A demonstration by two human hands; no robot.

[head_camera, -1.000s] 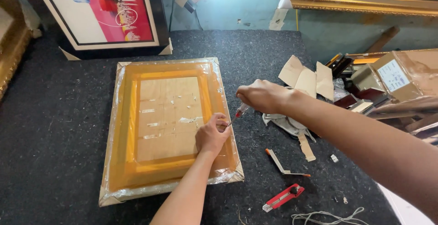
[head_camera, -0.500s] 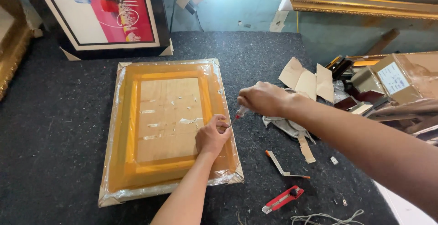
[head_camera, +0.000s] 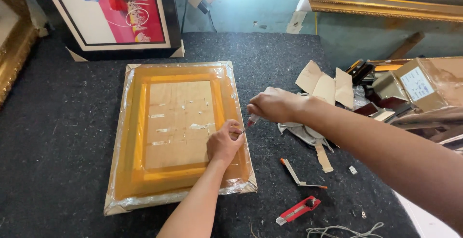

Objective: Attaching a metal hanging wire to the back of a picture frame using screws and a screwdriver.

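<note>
Now the right hand [head_camera: 272,104] has drawn closer to the plastic-wrapped orange picture frame [head_camera: 178,132], which lies flat on the dark bench [head_camera: 58,136]. Its fingers are closed around a small red-handled blade tool [head_camera: 250,122], tip now at the frame's right edge. The left hand [head_camera: 223,144] stays on that edge, fingers pinched on the wrap. A red utility knife [head_camera: 299,210] lies off the frame's lower right corner.
</note>
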